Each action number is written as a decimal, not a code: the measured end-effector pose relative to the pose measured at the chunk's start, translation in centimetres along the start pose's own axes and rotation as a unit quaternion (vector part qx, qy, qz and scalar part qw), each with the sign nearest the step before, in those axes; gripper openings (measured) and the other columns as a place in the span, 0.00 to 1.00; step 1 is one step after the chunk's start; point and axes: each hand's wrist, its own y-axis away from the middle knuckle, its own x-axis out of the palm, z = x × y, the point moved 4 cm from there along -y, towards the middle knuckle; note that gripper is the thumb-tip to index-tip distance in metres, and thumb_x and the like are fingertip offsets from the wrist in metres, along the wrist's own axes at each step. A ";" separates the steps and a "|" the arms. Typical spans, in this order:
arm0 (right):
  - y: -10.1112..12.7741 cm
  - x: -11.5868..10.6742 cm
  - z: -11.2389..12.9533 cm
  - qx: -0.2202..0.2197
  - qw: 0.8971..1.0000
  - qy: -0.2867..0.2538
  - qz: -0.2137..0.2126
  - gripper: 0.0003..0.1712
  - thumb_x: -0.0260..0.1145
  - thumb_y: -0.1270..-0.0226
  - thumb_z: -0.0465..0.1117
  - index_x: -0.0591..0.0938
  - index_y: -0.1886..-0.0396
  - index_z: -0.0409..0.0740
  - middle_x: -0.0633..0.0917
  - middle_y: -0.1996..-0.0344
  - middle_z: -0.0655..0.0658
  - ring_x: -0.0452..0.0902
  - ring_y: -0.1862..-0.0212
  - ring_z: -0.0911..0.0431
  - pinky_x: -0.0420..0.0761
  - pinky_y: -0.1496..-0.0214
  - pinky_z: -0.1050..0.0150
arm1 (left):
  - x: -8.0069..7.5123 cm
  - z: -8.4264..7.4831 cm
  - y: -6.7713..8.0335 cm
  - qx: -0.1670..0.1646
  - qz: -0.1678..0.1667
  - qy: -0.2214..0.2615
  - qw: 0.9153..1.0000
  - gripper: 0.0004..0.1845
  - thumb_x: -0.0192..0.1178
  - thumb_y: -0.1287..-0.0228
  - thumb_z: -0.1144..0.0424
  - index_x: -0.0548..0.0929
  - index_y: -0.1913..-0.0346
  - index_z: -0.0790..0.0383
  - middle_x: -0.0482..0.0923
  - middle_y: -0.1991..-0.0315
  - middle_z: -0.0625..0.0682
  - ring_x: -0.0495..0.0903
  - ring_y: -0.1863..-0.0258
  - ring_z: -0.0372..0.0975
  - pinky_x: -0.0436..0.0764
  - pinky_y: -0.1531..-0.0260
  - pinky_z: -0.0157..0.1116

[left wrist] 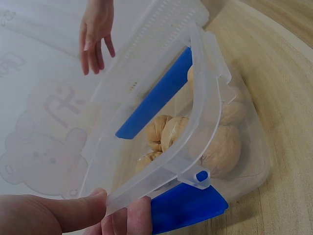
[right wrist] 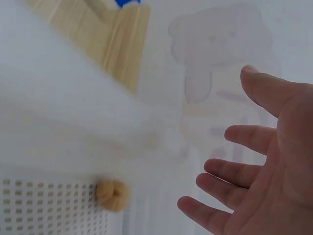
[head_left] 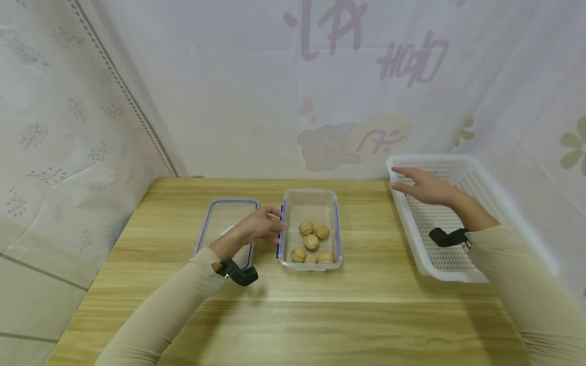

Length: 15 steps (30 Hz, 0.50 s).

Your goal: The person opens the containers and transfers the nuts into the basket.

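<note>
Clear blue-latched box (head_left: 309,266) w/ tan walnuts (head_left: 311,242); L hand (head_left: 263,223) pinches it, R hand (head_left: 426,188) over basket (head_left: 450,276), fingers spread, empty.

1. The container (head_left: 313,211) sits on the table (head_left: 357,325).
2. In the container: six walnuts (head_left: 311,242) (three along its near end).
3. At the container's left edge: left hand (head_left: 261,223); farther left, lid (head_left: 229,211).
4. Right of the container, well apart: basket (head_left: 413,236) holding another walnut (right wrist: 112,195), right hand (head_left: 428,188) above.
5. Behind the container: cloth (head_left: 229,122).
</note>
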 end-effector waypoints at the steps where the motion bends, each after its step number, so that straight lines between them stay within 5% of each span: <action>1: -0.1 0.2 0.4 -0.002 1.000 -0.001 0.002 0.37 0.53 0.17 0.50 0.57 0.21 0.32 0.56 0.24 0.26 0.49 0.24 0.30 0.55 0.24 0.30 | 0.0 0.0 0.0 -0.001 0.000 0.001 1.000 0.22 0.57 0.26 0.74 0.65 0.34 0.72 0.75 0.47 0.64 0.78 0.57 0.44 0.91 0.64 0.36; 15: -1.9 2.4 5.0 -0.048 0.998 -0.016 0.029 0.38 0.56 0.18 0.51 0.56 0.20 0.38 0.57 0.22 0.31 0.54 0.25 0.32 0.64 0.28 0.30 | 0.1 -0.1 0.0 0.002 0.003 0.001 1.000 0.23 0.57 0.26 0.74 0.64 0.33 0.72 0.74 0.48 0.63 0.78 0.57 0.44 0.91 0.65 0.36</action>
